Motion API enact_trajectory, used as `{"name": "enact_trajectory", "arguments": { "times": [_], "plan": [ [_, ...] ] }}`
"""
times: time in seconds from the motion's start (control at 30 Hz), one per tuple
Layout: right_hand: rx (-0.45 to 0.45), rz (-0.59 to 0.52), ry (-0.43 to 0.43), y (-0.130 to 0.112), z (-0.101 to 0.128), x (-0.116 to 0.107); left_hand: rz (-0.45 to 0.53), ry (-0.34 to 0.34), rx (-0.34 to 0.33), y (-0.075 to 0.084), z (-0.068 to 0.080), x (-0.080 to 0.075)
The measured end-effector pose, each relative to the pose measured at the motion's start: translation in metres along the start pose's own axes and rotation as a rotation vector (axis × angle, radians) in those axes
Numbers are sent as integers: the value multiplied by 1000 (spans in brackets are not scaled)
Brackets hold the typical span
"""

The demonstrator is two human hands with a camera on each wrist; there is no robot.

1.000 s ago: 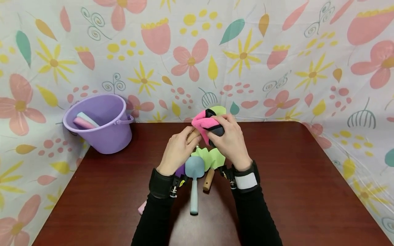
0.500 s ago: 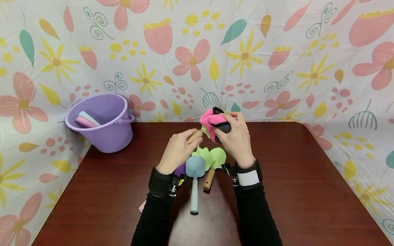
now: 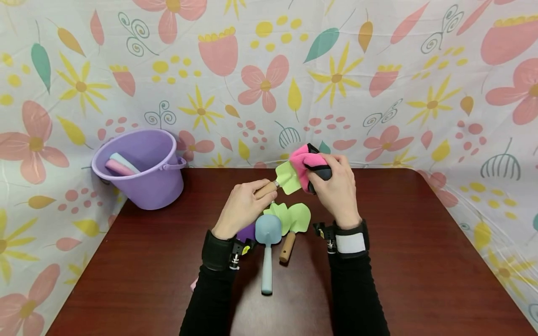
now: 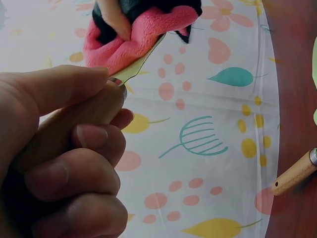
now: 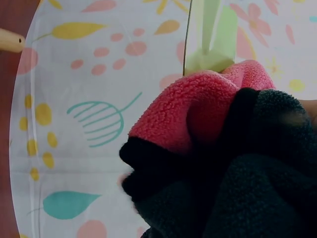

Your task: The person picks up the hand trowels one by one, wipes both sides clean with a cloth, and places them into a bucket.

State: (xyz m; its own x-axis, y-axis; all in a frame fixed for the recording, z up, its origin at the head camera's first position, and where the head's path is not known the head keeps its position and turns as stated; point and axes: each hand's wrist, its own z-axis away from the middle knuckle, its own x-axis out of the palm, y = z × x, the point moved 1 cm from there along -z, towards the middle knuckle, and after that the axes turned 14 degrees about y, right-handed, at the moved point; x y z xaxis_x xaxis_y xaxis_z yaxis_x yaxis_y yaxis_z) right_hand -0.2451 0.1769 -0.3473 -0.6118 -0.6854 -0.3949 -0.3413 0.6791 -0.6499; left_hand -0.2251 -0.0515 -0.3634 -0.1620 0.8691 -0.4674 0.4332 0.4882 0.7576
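Above the worktop (image 3: 378, 261) centre, near the back wall, my left hand (image 3: 241, 207) grips the wooden handle of a small green trowel (image 3: 287, 178), blade up & to the right. My right hand (image 3: 336, 191) clutches a bunched pink/black cloth (image 3: 308, 161), pressed on the blade's far end. Below lie a blue scoop (image 3: 267, 247) & another green trowel (image 3: 296, 224). Purple bucket (image 3: 145, 170) sits at left.

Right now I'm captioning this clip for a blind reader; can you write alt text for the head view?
A person's left hand grips the wooden handle of a green toy spade, while the right hand holds a pink and black fleece cloth against its blade. Below lie a blue scoop and more green tools on the dark red table; a purple bucket stands at left.
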Motion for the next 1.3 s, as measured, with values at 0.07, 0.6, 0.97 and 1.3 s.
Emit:
{"name": "enact_trajectory", "arguments": {
  "times": [0.07, 0.6, 0.97, 1.3],
  "plan": [
    [8, -3, 6, 3, -1, -2, 11, -3, -2, -1, 0, 0],
    [47, 13, 34, 6, -6, -29, 148, -32, -88, -11, -1, -6],
    [-105, -18, -154, 1, -6, -29, 106, 33, -85, -11, -4, -8],
    [-248, 12, -326, -9, 2, -19, 48, 97, -96, -12, -3, -6]
  ]
}}
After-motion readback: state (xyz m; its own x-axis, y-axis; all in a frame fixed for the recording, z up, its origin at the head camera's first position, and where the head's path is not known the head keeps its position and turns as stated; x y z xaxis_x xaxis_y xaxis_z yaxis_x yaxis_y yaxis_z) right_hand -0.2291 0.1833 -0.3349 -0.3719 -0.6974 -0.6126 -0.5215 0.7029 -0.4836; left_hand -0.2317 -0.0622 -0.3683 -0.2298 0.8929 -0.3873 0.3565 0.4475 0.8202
